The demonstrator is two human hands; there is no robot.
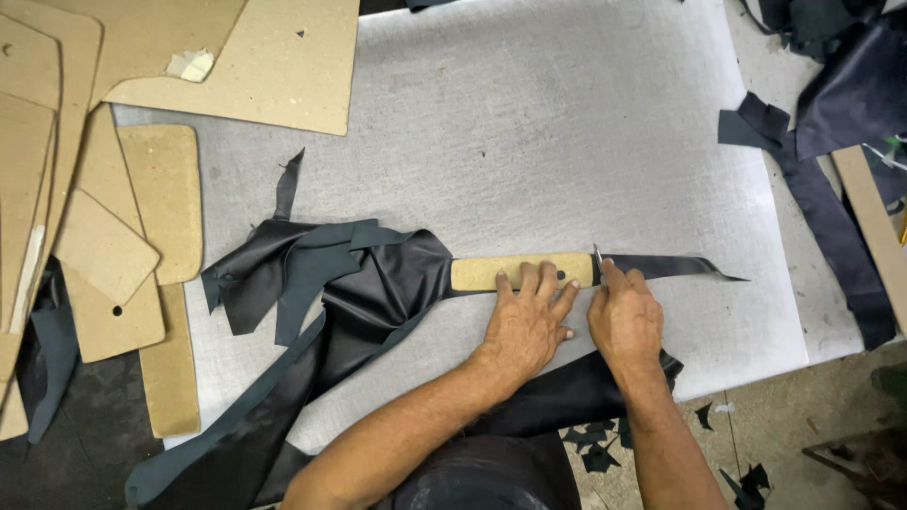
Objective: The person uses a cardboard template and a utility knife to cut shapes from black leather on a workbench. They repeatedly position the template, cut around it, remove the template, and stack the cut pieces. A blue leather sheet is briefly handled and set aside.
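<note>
1. A grey cutting board (pixel 567 123) is filling the middle of the frame, with a dark leather piece (pixel 359 283) lying crumpled across its lower left and trailing a thin strip toward the right.
2. Cardboard patterns (pixel 104 189) are stacking up at the upper left; more dark leather (pixel 831 85) is sitting at the upper right.
3. A small cardboard template (pixel 515 271) is lying on the strip at centre frame. The left hand (pixel 529 321) is pressing it flat, fingers spread and closing on nothing.
4. The right hand (pixel 625 316) is closing around a slim knife (pixel 597 257), its tip standing at the template's right end.
5. Risk, as I judge it: the left fingertips are sitting close to the blade, so a slip could nick them; lighter pressure could let the template shift on the slick leather and spoil the cut.
</note>
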